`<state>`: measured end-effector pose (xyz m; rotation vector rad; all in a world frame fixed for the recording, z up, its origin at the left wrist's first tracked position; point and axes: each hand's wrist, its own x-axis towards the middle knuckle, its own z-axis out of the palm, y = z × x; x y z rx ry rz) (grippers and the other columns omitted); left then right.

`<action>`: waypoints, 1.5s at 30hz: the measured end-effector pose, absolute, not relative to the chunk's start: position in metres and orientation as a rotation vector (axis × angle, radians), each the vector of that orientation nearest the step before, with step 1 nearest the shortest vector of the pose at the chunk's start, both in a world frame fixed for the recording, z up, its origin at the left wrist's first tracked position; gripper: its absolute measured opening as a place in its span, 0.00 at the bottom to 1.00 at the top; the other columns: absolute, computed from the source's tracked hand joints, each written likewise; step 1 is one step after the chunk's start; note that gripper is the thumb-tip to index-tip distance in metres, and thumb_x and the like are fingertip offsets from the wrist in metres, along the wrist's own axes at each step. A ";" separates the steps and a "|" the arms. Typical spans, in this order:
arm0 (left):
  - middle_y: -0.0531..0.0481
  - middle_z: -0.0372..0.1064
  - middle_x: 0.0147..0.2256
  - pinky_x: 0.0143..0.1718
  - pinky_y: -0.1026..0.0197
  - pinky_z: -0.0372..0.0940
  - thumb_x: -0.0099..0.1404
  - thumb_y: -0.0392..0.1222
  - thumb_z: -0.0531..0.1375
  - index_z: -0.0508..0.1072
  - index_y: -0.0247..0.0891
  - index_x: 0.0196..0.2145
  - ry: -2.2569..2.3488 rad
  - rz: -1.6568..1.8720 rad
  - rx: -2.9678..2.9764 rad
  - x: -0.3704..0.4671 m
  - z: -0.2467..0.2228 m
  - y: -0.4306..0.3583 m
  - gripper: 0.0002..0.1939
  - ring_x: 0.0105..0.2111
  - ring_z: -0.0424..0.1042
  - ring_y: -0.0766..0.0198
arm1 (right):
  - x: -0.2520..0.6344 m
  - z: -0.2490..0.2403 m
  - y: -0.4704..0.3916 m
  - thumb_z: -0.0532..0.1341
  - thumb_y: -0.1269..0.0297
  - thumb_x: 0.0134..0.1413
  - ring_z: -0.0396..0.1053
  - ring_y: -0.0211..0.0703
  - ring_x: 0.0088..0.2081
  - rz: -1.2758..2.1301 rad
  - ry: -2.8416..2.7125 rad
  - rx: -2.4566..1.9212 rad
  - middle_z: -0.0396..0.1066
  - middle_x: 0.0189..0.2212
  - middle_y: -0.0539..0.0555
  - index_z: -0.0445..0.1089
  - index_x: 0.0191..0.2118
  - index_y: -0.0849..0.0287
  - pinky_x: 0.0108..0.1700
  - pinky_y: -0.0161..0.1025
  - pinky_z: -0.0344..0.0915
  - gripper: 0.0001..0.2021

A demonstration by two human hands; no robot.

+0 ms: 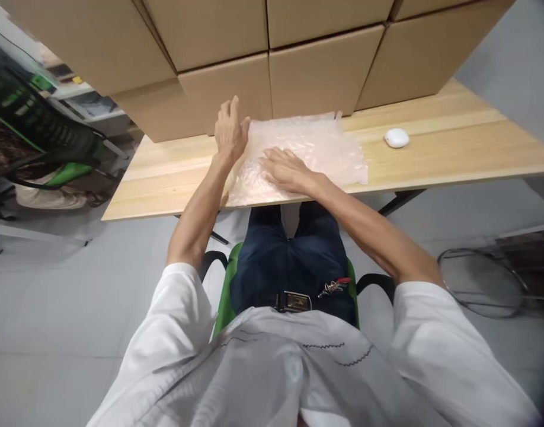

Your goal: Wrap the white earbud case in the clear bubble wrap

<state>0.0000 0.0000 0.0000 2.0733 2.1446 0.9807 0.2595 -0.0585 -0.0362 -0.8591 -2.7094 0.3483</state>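
A sheet of translucent, pinkish plastic wrap (329,148) lies flat and slightly wrinkled on the wooden table (165,178), reaching its near edge. My right hand (286,169) rests palm down on the middle of the sheet, fingers stretched out toward the left. At the sheet's upper left edge is my left hand (231,129), its fingers extended toward the cardboard boxes and the thumb apart. Neither hand holds anything. Whether the left palm touches the sheet cannot be made out.
Stacked cardboard boxes (320,77) stand along the table's far side. A small white rounded object (396,138) lies on the table at the right. A black and green chair (41,130) is at the far left, and a round wire-framed item (483,281) at the right.
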 end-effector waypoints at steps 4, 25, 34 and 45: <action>0.33 0.58 0.94 0.98 0.39 0.44 0.83 0.94 0.36 0.63 0.41 0.92 1.854 0.874 2.249 0.012 -0.021 -0.051 0.66 0.96 0.54 0.45 | 0.234 -0.067 -0.058 0.54 0.54 0.92 0.45 0.79 0.98 0.440 -2.707 -0.993 0.50 0.98 0.70 0.63 0.95 0.61 0.95 0.85 0.45 0.37; 0.25 0.38 0.97 0.96 0.18 0.41 0.95 0.67 0.41 0.51 0.30 0.97 2.053 -0.035 2.139 0.065 -0.032 -0.139 0.50 0.99 0.39 0.28 | 0.306 -0.063 -0.046 0.55 0.45 0.90 0.44 0.73 0.98 0.517 -2.640 -1.031 0.49 0.97 0.69 0.62 0.94 0.68 0.98 0.73 0.45 0.44; 0.24 0.37 0.97 0.95 0.17 0.43 0.94 0.65 0.43 0.50 0.29 0.98 2.081 -0.082 2.148 0.066 -0.028 -0.141 0.50 0.99 0.40 0.29 | 0.300 -0.061 -0.103 0.59 0.50 0.90 0.53 0.73 0.96 0.409 -2.640 -0.949 0.56 0.94 0.76 0.65 0.92 0.73 0.97 0.72 0.50 0.40; 0.32 0.41 0.98 0.97 0.21 0.42 0.94 0.63 0.46 0.54 0.37 0.98 2.062 -0.028 2.153 0.059 -0.034 -0.145 0.46 0.99 0.41 0.32 | 0.353 -0.072 -0.106 0.50 0.31 0.90 0.53 0.75 0.96 0.411 -2.591 -1.160 0.56 0.95 0.71 0.59 0.96 0.67 0.98 0.72 0.51 0.51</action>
